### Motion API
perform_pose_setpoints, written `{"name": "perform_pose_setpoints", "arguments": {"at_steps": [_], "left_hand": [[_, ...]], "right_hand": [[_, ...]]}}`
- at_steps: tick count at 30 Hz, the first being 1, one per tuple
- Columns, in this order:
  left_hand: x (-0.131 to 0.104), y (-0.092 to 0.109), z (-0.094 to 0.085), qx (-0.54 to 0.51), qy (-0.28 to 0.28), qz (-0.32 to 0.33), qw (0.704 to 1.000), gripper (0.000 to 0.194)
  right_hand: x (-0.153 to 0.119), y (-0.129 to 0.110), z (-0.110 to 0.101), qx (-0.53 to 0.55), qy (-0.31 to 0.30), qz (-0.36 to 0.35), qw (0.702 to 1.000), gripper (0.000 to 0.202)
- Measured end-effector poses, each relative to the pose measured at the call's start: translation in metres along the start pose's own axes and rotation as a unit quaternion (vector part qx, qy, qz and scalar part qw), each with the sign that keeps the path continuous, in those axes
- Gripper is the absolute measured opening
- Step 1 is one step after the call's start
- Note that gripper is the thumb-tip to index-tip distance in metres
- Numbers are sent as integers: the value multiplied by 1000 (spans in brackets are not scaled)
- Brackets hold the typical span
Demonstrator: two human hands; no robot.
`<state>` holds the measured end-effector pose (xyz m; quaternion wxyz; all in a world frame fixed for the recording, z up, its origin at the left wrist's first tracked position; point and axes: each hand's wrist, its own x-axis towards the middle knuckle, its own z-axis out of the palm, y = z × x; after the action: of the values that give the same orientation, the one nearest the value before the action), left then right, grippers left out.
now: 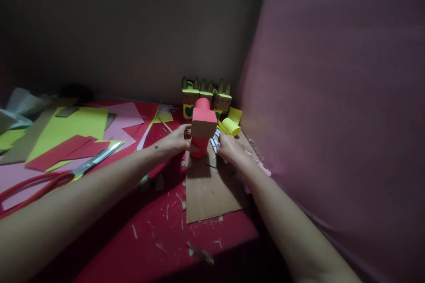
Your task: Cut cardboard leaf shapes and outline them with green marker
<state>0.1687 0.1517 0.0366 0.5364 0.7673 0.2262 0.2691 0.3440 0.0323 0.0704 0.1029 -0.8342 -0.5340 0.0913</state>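
Note:
My left hand (183, 138) holds the side of a red paper figure, whose boxy head (204, 123) has a red top and a brown cardboard front. The figure stands upright near the far end of a cardboard sheet (212, 194). To its right, my right hand (229, 147) reaches down at several white marker-like sticks (213, 143), its fingers bent; whether it grips one is hidden. Behind the figure stand several yellow-and-brown box figures (191, 97) with pointed ears. A yellow paper roll (231, 127) lies just beyond my right hand.
Red-handled scissors (86, 166) lie at the left on red, yellow and pink paper sheets (79, 124). Cardboard scraps (201, 252) litter the red cloth in front. A pink-draped surface rises along the right, and a dark wall stands behind.

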Motion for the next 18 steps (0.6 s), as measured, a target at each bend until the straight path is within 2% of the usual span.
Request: {"name": "perform_pose_setpoints", "arguments": {"at_steps": [8,14,18], "left_hand": [[-2,6,16,-23,-24,-24,999,53],[-7,2,13,-4,1,-4,1000,56],[-12,-3,9,7,3,18,1000,55]], "right_hand": [[3,-7,2,-42,-11,-22,999,35],[15,-19,4,-35,-27,1,999,37],[15,-16,-4,13,-10,31,999,36]]}}
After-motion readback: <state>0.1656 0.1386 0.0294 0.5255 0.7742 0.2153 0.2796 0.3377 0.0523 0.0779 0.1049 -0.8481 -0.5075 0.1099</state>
